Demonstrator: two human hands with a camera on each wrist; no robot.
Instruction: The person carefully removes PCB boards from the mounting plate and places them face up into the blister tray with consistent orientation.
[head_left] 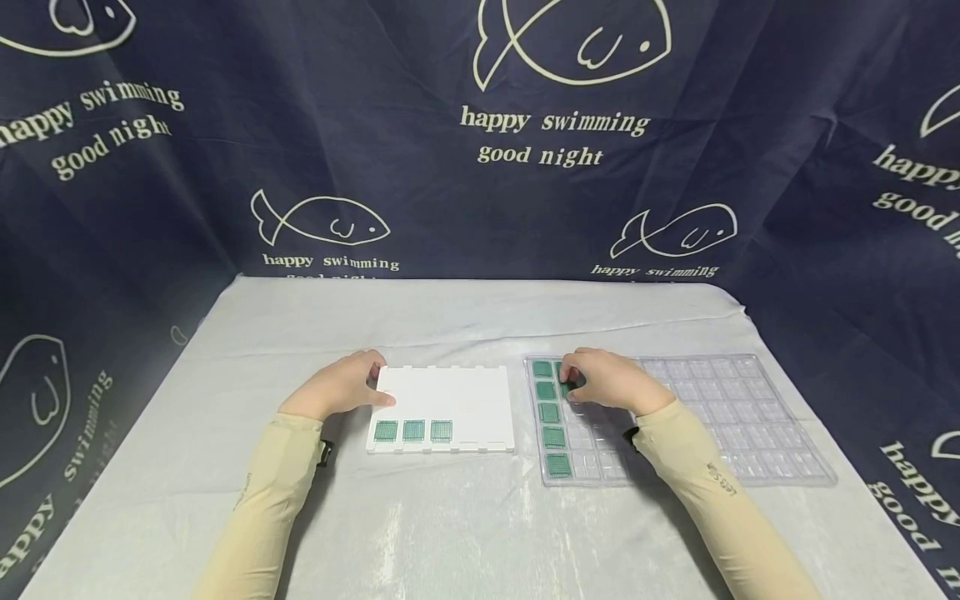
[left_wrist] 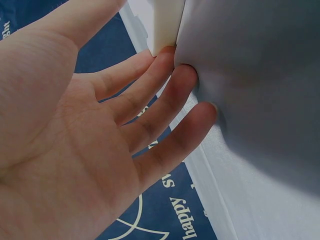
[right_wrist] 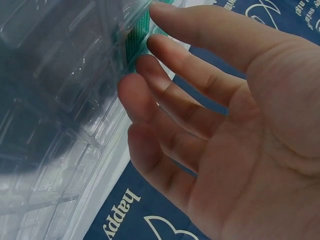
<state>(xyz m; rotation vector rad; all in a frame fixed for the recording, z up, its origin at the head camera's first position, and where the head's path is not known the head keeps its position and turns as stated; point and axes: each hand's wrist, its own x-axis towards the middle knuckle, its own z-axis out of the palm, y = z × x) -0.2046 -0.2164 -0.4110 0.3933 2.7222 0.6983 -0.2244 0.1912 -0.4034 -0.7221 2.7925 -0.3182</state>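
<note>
**Tabletop carrying clear tray, white board**

The left hand is gripping the board's left edge. The right hand is hanging over the tray's far left; whether its grip is pinching anything, I cannot tell. Green squares are filling the tray's left column; three are lying on the board.

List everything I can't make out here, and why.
Head view: some cells of the clear tray, covered by the right hand and right sleeve.
Head view: fine markings on the three green squares on the white board, too small.
Head view: whether the right hand pinches the green square beneath it; its fingers hide the contact.
Left wrist view: the left hand's thumb tip, cut off by the top edge.
</note>
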